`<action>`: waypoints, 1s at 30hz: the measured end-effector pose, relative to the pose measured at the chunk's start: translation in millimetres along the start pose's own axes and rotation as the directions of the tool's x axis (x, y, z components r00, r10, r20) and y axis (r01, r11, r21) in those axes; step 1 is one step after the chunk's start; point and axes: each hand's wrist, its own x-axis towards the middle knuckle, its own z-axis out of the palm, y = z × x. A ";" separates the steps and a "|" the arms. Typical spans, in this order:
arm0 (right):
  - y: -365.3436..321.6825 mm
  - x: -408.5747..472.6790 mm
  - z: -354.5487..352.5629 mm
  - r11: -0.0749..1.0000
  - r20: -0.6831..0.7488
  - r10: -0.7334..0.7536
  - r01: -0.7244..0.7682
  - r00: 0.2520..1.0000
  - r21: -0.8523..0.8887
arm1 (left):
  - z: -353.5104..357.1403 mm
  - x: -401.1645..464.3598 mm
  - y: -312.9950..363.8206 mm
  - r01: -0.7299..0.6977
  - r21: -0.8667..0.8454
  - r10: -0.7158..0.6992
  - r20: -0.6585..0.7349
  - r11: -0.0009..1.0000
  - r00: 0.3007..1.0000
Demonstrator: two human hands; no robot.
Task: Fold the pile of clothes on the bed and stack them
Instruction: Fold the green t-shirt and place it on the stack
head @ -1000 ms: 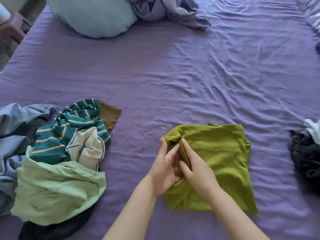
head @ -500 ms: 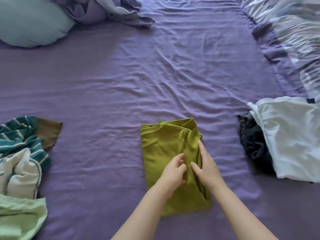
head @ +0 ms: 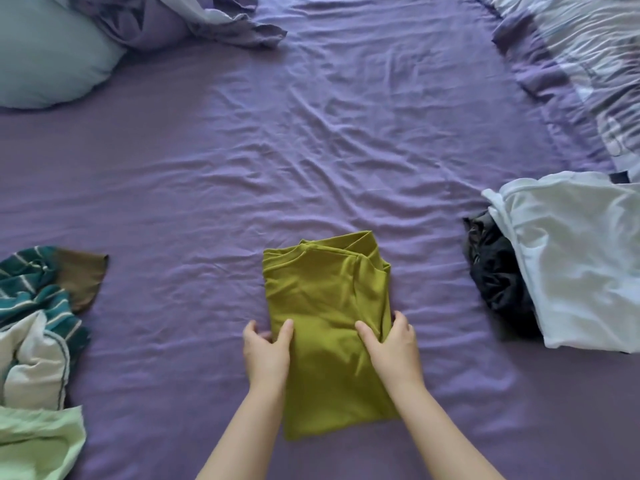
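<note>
Two hands grip one olive-green garment [head: 325, 306] in the head view, our only view. We see it folded into a tall narrow rectangle, lying flat on the purple bed sheet [head: 311, 150] near the lower middle of the picture. Our left hand [head: 266, 355] holds its left edge, thumb on top of the cloth and fingers curled round the side. Our right hand [head: 394, 344] holds the right edge the same way, thumb on top and fingers wrapped round the folded layers.

To the left, well apart from the green garment, lies the unfolded pile: a teal striped piece [head: 31, 292] with a brown part [head: 81, 277] at its far end, a white piece with dark trim [head: 34, 365] against it, and a pale green piece [head: 38, 441] nearest us. To the right a white garment [head: 581, 268] lies on top of a dark one [head: 498, 275], which shows at its left edge.

At the head of the bed we see a pale blue pillow [head: 48, 53], a crumpled lilac cloth [head: 180, 19] beside it, and a bunched striped cover [head: 585, 64] at the far right.

We see no containers, and we can read no writing or labels anywhere.
</note>
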 end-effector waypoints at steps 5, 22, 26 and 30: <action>-12.9 8.2 -12.9 0.972 0.189 -0.054 0.008 0.981 0.234 | -5.3 5.3 5.1 0.200 -0.191 -0.127 0.337 0.961 0.933; -37.3 -56.5 -142.4 0.805 0.110 -0.248 0.142 0.962 0.576 | -30.0 -82.2 90.5 0.214 -0.455 0.275 0.783 0.864 0.558; -26.2 -58.1 -196.6 0.798 0.040 -0.262 0.193 0.964 0.571 | -4.5 -117.9 118.2 0.179 -0.448 0.305 0.802 0.876 0.514; -9.6 -43.3 -253.3 0.804 0.005 -0.288 0.239 0.958 0.544 | 34.5 -153.6 145.7 0.117 -0.466 0.351 0.788 0.877 0.506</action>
